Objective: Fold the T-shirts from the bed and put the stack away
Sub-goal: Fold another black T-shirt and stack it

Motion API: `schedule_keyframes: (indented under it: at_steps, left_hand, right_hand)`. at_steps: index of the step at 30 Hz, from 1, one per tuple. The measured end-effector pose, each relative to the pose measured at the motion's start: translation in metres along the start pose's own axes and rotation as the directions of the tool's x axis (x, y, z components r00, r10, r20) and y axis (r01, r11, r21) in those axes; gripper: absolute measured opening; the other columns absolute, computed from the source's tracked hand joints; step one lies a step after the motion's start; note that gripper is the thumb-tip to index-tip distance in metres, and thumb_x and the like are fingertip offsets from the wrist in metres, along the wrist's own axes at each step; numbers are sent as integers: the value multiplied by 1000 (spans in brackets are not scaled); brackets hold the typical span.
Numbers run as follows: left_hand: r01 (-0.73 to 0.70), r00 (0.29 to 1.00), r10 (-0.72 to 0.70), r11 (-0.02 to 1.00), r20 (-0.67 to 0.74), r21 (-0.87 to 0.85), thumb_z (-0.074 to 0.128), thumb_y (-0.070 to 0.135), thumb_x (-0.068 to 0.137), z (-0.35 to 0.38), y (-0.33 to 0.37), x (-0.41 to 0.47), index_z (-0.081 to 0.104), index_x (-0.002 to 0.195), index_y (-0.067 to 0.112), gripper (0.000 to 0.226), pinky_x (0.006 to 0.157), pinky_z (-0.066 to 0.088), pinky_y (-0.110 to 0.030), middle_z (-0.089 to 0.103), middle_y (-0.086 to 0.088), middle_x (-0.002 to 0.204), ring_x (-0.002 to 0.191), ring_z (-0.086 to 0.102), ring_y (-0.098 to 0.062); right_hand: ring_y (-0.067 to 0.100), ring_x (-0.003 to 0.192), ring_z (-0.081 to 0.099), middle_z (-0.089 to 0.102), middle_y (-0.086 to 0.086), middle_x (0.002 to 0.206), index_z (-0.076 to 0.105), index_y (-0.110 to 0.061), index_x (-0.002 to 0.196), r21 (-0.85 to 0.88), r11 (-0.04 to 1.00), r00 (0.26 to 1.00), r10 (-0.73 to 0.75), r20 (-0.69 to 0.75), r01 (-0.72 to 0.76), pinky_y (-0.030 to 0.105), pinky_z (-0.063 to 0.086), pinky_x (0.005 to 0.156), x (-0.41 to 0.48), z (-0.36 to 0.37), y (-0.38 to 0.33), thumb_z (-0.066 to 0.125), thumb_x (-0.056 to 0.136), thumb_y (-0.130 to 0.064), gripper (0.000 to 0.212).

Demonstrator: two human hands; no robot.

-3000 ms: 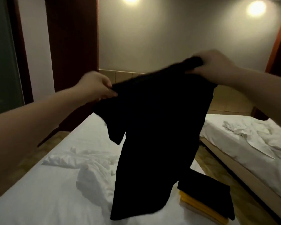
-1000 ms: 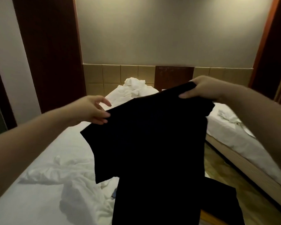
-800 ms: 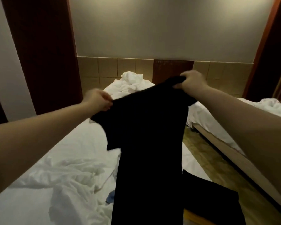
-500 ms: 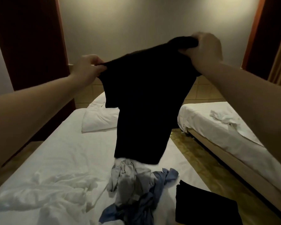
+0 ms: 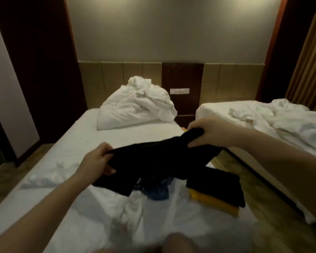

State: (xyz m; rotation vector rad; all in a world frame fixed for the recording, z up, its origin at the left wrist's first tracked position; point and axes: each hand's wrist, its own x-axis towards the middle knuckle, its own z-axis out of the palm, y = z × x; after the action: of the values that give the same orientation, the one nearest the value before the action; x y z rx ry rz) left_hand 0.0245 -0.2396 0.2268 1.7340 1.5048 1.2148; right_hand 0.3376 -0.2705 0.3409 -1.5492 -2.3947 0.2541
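Single head-worn wide-angle view, looking forward and down along the length of the bed [image 5: 84, 136] toward the headboard wall [image 5: 182, 77]. Both forearms enter from the lower corners. The left hand [image 5: 97, 163] and right hand [image 5: 210, 132], with the black T-shirt [image 5: 162, 161] stretched between them, occupy the near middle field. A second bed [image 5: 217, 110] lies at the right edge. Uprights at the frame edges lean with lens distortion.
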Motion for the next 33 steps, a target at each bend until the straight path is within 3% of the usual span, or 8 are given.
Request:
schedule_keyframes:
  at_steps: [4,10,16,20,23,28,31,33]
  left_hand:
    - [170,980,-159,981,116,-92,39,0,96,31,-68,-84,48,83,9,18,51,46,-23,57,-14,80,64,61,-22]
    - [45,988,-60,993,142,108,48,7,94,31,-99,-148,54,75,29,30,63,38,-17,59,12,71,69,53,-5]
    - [-88,993,65,963,101,253,55,1,90,25,-110,-212,55,95,28,27,70,38,-9,58,17,102,94,54,-10]
    - [-98,962,9,945,273,312,57,-1,84,34,-156,-259,50,76,47,49,83,30,-13,53,0,125,120,46,-13]
    - [-53,945,-56,946,322,320,54,-4,87,41,-176,-283,45,81,51,57,82,33,-16,52,4,125,114,51,-17]
    - [34,944,-124,958,304,286,49,-3,88,48,-190,-280,48,97,32,36,94,36,-28,48,0,135,124,46,-21]
    - [25,940,-112,965,323,263,46,5,92,43,-188,-266,43,112,61,60,104,25,-25,34,0,146,135,32,-17]
    - [-63,960,-15,962,281,264,43,17,89,38,-173,-252,49,110,65,53,103,25,-25,29,2,147,133,31,-15]
  right_hand:
    - [9,86,57,62,-7,88,64,-22,90,71,996,983,41,179,-54,28,45,80,-48,77,8,72,80,-30,15]
    - [14,87,58,62,0,91,65,-15,94,173,979,977,77,197,-112,19,41,71,-92,129,13,71,82,-25,16]
    - [3,81,57,60,-14,84,64,-27,90,196,978,990,-95,102,74,12,44,69,-146,174,-6,71,81,-22,13]
    - [2,76,58,59,-18,79,64,-29,91,234,966,982,-146,122,115,14,45,64,-191,233,-1,68,82,-25,11]
    - [-3,70,56,55,-24,73,64,-24,85,313,945,989,-126,78,96,9,42,63,-213,266,-3,66,84,-21,4]
    - [-1,67,59,58,-23,66,61,-31,74,381,923,999,-49,-20,53,9,42,58,-224,280,-13,68,78,-20,14]
    - [-3,57,54,57,-22,60,56,-38,66,391,920,992,43,-122,8,9,38,55,-218,268,-12,73,74,-8,35]
    - [-5,57,47,49,-22,60,60,-33,72,321,947,969,48,-243,34,15,35,54,-214,255,-15,70,72,-13,22]
